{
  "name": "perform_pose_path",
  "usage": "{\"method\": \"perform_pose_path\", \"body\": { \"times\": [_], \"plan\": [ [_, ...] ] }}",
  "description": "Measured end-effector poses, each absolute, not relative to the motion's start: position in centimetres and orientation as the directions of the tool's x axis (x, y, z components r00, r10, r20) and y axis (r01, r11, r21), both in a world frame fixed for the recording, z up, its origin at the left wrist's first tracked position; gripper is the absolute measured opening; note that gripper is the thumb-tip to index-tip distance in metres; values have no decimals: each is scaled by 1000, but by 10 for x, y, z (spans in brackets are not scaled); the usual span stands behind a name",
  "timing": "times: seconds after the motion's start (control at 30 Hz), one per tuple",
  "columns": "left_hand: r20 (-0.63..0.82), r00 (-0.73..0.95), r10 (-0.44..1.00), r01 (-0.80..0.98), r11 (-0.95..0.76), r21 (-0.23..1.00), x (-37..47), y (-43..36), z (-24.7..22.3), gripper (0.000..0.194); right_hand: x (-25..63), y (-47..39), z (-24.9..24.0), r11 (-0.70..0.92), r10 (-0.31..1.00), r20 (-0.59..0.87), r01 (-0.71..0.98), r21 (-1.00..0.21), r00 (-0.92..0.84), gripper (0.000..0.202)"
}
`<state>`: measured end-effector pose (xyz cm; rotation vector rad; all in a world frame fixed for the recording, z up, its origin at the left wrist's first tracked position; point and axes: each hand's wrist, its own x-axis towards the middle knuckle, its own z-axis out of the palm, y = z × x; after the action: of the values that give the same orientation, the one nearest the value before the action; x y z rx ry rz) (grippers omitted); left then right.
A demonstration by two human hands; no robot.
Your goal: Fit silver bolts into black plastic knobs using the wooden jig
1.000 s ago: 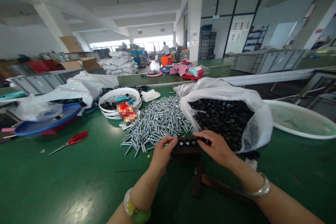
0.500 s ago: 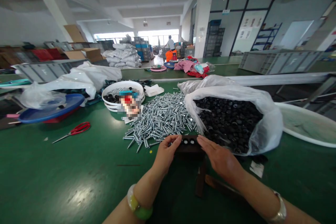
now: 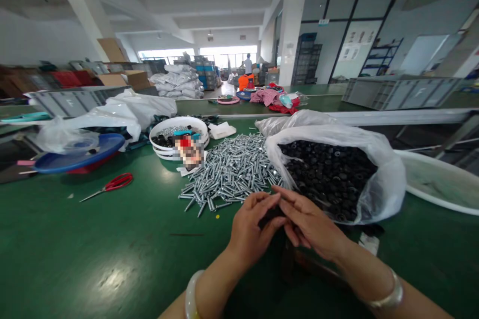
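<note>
My left hand [image 3: 251,224] and my right hand [image 3: 310,219] meet over the near part of the table, fingertips touching. Both are curled around something dark, mostly covered by the fingers, so I cannot make out what it is. Below the right hand, a dark wooden stand [image 3: 290,259] shows dimly. Just beyond the hands spreads a pile of silver screws [image 3: 234,169]. To its right, a clear plastic bag [image 3: 389,179] lies open, full of small black round parts [image 3: 333,174].
Red-handled scissors [image 3: 119,182] lie at left, near a blue tray [image 3: 80,157]. Stacked white bowls [image 3: 152,138] hold small parts behind the screws. A white round tray [image 3: 441,199] stands at right. Grey crates [image 3: 404,92] line the back, and a person [image 3: 247,64] stands far off.
My hands have come together and curled their fingers; before, they were apart at either end of a dark block with two black round parts between them. The view has shifted slightly.
</note>
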<state>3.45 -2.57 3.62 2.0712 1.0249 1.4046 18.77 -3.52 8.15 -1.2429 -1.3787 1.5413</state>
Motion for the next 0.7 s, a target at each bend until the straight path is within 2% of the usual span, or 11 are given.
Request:
{"method": "perform_pose_path", "body": {
  "times": [0.1, 0.2, 0.27, 0.37, 0.4, 0.47, 0.57, 0.63, 0.7],
  "plan": [
    [650, 236, 723, 373, -685, 626, 35, -30, 36, 31, 173, -43, 79, -276, 910, -251, -30, -961, -330, 64],
    [615, 216, 758, 416, -641, 645, 30, -29, 35, 23, 174, -45, 77, -302, 911, -260, -90, -949, -320, 62],
    [541, 177, 822, 439, -558, 704, 24, -26, 37, 21, 184, -40, 78, -241, 948, -205, -127, -962, -245, 58],
    [487, 149, 861, 489, -492, 721, 15, -17, 41, 22, 208, -20, 78, -53, 998, -62, -260, -964, 25, 41],
    [498, 169, 850, 516, -507, 690, 13, -14, 42, 22, 216, -12, 77, -18, 992, -58, -320, -947, 115, 32],
    [521, 241, 819, 587, -551, 593, 13, -8, 42, 24, 229, 1, 73, -57, 967, -160, -443, -894, 199, 18],
    [500, 351, 792, 686, -581, 438, 18, -4, 41, 28, 237, 10, 64, -148, 949, -269, -522, -840, 164, 14],
    [491, 381, 783, 722, -584, 372, 22, -5, 40, 29, 234, 7, 59, -119, 970, -205, -481, -869, 128, 21],
    [506, 356, 786, 737, -569, 366, 26, -5, 38, 28, 230, 1, 55, -47, 991, -93, -384, -922, 100, 33]
  ]
}}
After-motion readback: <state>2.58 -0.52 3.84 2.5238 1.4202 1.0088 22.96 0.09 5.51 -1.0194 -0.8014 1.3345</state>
